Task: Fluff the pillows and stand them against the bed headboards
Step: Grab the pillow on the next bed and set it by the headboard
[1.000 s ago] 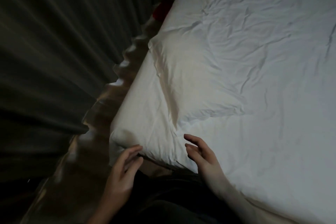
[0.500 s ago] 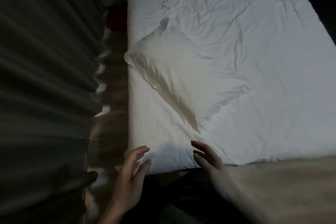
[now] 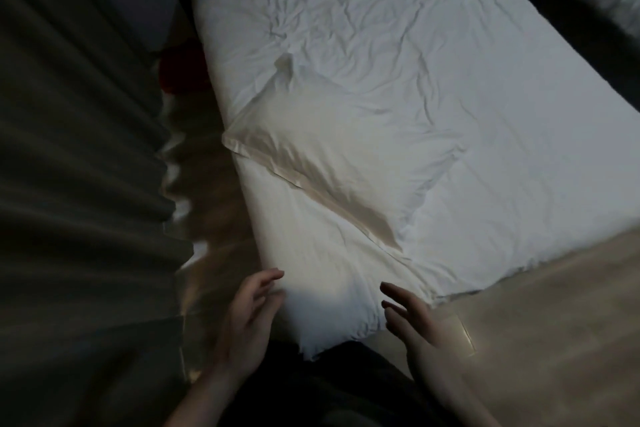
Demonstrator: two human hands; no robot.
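A white pillow (image 3: pixel 332 163) is seen lying flat and askew on the wrinkled white bed (image 3: pixel 433 62), toward its left edge beside a dark curtain (image 3: pixel 76 166). The left hand (image 3: pixel 247 326) is held with fingers loosely extended at the near corner of the bed. The right hand (image 3: pixel 415 326) is spread wide, gripping nothing.

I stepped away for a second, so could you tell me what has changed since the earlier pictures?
The view swung right along the bed. Both hands crept forward around the near pillow: left hand now touching its side, right hand just beside it. Neither grips anything. The far pillow still lies flat.
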